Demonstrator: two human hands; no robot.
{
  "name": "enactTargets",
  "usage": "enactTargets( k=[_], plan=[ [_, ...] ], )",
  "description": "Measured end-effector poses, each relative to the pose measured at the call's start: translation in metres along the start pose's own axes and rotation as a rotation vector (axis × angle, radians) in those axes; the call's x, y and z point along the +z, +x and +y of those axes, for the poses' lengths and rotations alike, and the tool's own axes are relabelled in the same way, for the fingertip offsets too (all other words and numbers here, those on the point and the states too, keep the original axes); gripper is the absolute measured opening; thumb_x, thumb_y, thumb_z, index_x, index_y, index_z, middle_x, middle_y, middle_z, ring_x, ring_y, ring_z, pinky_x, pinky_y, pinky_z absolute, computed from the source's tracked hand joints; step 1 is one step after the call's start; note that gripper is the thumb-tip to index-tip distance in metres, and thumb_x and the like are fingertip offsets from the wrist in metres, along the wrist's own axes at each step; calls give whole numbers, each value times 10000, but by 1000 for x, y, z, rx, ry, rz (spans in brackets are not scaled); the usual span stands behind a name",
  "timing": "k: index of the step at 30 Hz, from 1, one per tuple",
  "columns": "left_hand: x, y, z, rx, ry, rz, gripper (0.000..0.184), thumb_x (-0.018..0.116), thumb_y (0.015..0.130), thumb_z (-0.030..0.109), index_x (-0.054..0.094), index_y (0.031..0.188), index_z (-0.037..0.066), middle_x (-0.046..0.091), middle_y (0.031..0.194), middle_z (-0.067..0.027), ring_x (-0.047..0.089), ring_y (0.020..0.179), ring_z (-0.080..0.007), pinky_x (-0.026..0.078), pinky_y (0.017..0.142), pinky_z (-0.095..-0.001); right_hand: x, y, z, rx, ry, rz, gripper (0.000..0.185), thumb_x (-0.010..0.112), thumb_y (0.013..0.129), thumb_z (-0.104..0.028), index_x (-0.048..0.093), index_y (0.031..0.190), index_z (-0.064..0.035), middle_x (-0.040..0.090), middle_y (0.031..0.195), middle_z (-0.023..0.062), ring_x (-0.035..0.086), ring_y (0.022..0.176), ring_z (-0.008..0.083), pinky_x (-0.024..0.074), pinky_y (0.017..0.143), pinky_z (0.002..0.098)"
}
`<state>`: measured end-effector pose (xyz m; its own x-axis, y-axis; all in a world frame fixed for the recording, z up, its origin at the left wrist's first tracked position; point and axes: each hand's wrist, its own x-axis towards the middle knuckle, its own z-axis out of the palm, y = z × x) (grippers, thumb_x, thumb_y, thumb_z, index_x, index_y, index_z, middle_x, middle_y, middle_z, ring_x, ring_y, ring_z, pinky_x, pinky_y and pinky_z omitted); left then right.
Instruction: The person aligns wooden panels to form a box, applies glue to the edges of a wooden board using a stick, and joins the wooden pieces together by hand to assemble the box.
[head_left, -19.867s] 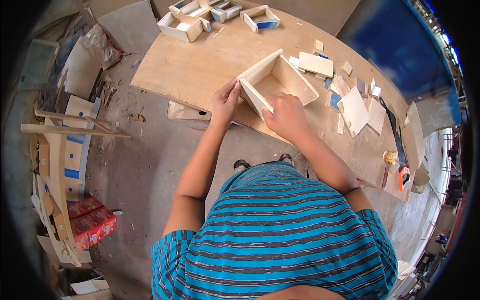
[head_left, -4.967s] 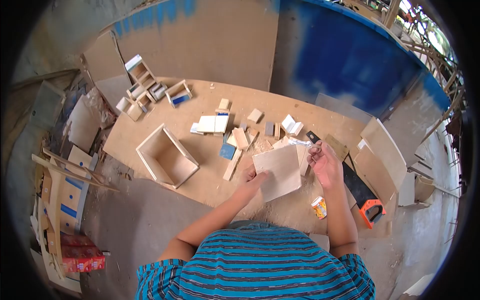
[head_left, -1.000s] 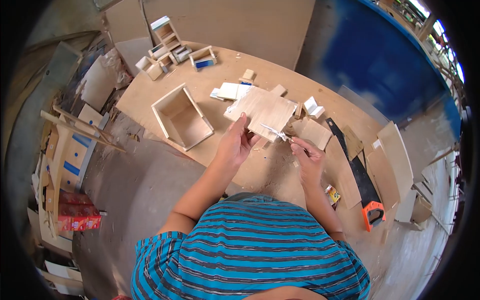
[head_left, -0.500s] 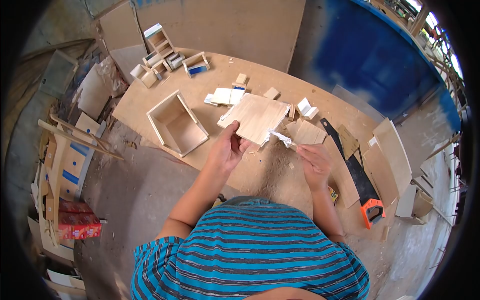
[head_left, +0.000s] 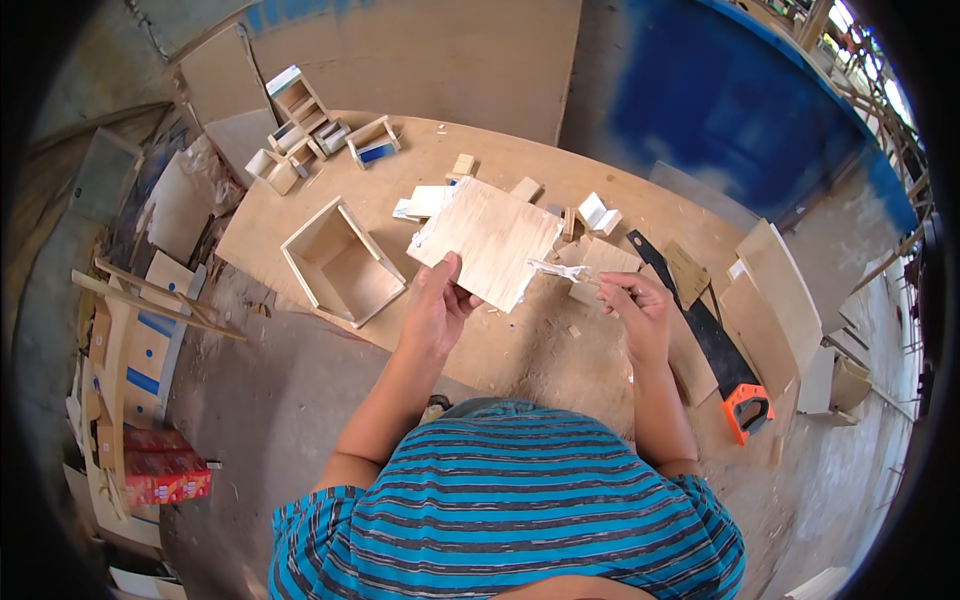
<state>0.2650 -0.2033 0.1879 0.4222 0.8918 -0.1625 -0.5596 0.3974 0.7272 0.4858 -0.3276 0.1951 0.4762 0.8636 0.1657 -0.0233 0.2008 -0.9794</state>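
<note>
A flat, square wooden panel (head_left: 490, 240) is tilted up over the table, gripped at its lower left corner by my left hand (head_left: 437, 305), thumb on top. White paste lines some of its edges. In my right hand (head_left: 637, 305), fingers pinch a thin stick (head_left: 562, 269) thickly coated with the same white paste. The stick's coated tip is at the panel's right edge, touching or very close to it. Left of the panel, an open wooden box (head_left: 352, 268) rests on the table.
The wooden table (head_left: 470, 352) carries wood offcuts (head_left: 598, 213) beyond the panel and small wooden assemblies (head_left: 300, 105) at the far left. A handsaw (head_left: 748, 412) with an orange handle lies at the right, near leaning boards (head_left: 770, 275). Red packages (head_left: 165, 468) sit low at the left.
The panel has turned slightly, its right side swinging lower. My right hand has shifted a little right and up, and the stick lies more level. The view has shifted slightly.
</note>
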Motion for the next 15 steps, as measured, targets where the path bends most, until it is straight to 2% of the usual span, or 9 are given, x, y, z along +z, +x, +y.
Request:
enactTargets(
  k=[3, 6, 9, 12, 15],
  plan=[
    [-9, 0, 0, 5, 13, -67, 249, 541, 948, 258, 549, 1112, 70, 676, 909, -44, 660, 738, -131, 526, 596, -257, -10, 11, 18, 56, 45, -8, 189, 647, 868, -72, 669, 1005, 57, 676, 796, 90, 608, 686, 97, 482, 626, 218],
    [-18, 3, -3, -2, 32, -79, 236, 542, 947, 250, 549, 1104, 74, 673, 899, -40, 648, 716, -122, 511, 578, -252, -18, 21, 21, -19, 51, 106, 193, 641, 876, -76, 665, 1013, 58, 672, 795, 82, 598, 671, 93, 479, 619, 219],
    [-14, 1, -3, -16, 25, -55, 224, 536, 950, 237, 548, 1101, 72, 667, 892, -37, 637, 704, -119, 502, 568, -252, -7, 19, 11, -19, 155, 113, 189, 640, 879, -70, 665, 1017, 55, 676, 810, 84, 608, 696, 96, 478, 627, 219],
    [-1, -3, -3, -44, -15, -38, 222, 533, 954, 226, 543, 1106, 65, 659, 883, -37, 630, 697, -117, 495, 558, -255, 10, 10, 14, -43, 20, 35, 147, 658, 870, -48, 692, 991, 29, 689, 854, 74, 624, 760, 101, 502, 676, 236],
    [-3, -1, -3, -75, -51, -75, 228, 537, 953, 220, 537, 1111, 55, 655, 878, -39, 624, 687, -117, 493, 549, -255, 7, 12, 23, -272, -240, 108, 113, 681, 830, 7, 711, 938, 7, 701, 877, 85, 643, 767, 137, 507, 682, 244]
  ],
)
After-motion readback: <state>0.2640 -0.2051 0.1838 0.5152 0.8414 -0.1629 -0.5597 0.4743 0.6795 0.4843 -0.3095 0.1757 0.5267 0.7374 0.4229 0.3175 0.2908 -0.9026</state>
